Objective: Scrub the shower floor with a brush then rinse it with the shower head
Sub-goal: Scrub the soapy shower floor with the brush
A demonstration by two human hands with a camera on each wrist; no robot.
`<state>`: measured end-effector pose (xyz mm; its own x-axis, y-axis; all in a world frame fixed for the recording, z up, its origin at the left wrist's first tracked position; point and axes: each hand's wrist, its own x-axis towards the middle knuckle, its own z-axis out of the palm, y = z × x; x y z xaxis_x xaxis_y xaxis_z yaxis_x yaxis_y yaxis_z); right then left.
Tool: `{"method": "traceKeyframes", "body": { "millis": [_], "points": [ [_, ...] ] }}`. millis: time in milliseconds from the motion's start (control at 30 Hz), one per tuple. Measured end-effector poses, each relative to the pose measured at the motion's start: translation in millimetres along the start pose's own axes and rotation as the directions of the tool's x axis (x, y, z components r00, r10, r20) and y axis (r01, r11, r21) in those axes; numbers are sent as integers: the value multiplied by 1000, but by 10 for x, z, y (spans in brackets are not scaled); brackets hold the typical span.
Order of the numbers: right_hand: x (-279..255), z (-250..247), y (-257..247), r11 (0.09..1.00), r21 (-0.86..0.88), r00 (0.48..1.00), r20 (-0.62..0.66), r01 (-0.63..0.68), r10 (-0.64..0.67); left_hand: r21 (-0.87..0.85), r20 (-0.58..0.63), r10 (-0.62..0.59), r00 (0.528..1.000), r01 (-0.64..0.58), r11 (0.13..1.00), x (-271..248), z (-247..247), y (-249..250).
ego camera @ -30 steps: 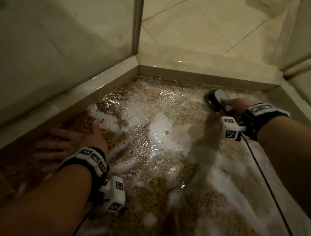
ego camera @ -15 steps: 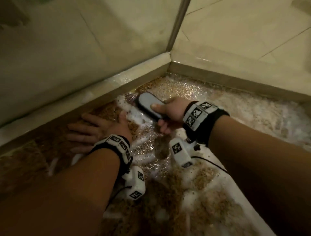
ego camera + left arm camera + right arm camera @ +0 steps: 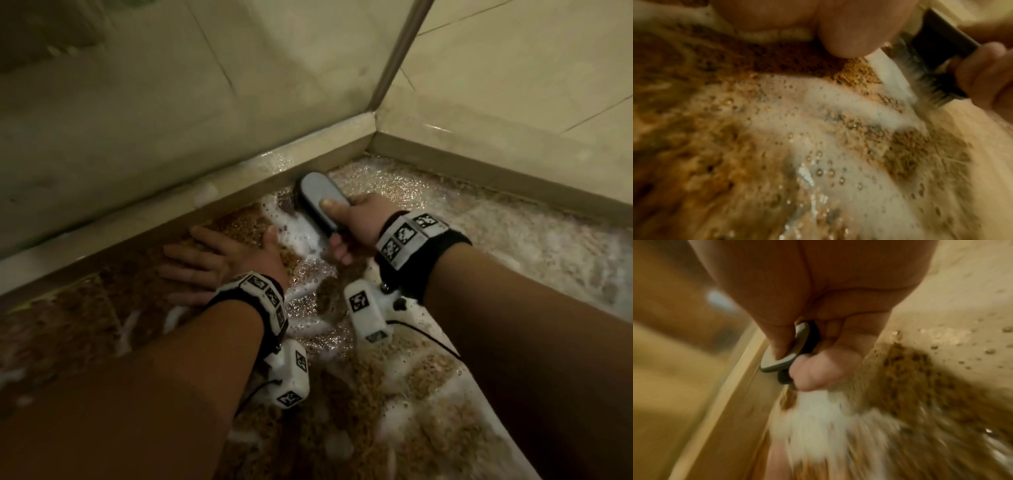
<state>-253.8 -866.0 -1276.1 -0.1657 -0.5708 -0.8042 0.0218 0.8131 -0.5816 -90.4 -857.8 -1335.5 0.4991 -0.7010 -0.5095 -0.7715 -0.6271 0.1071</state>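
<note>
Both hands are down on the wet floor [image 3: 394, 370]. Right hand [image 3: 363, 219] grips the brush [image 3: 318, 198]: the thumb lies along its grey back and the fingers [image 3: 340, 251] curl under the near end, as the right wrist view also shows, thumb on top and fingers wrapped below. The brush points away toward the corner, its far end just beside the low curb [image 3: 212, 209] on the left, its dark bristles [image 3: 920, 78] down on the floor in a ridge of white foam [image 3: 892, 84]. Left hand [image 3: 219, 260] lies flat beside it, palm down, fingers spread and straight toward the curb, thumb near the brush but apart from it. Foam [image 3: 301, 233] streaks the brown speckled floor around and behind both hands, thicker toward the right. Each wrist wears a black band with white marker blocks, and a cable [image 3: 428, 332] runs back from the right one. Beyond the curb stand pale tiled walls that meet at a metal post [image 3: 397, 54] above the corner.
</note>
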Motion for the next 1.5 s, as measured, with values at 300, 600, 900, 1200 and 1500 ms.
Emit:
{"method": "traceKeyframes", "body": {
  "millis": [300,600,900,1200,1500],
  "points": [
    [93,-114,-35,993,119,990,-139,-20,36,-11,-11,-2,1000,2,1000,21,56,-3],
    [-13,427,41,975,-216,988,151,55,-23,-8,-24,-14,1000,14,1000,34,83,10],
    [-48,122,-158,935,-347,992,119,77,-37,-27,-15,-19,1000,19,999,54,77,13],
    [212,302,-420,757,-650,992,-32,71,-120,-25,64,-8,998,9,1000,46,-13,2],
    [266,-432,-331,950,-313,937,-333,-3,-107,-41,101,-10,995,14,999,47,-57,-15]
  ]
}}
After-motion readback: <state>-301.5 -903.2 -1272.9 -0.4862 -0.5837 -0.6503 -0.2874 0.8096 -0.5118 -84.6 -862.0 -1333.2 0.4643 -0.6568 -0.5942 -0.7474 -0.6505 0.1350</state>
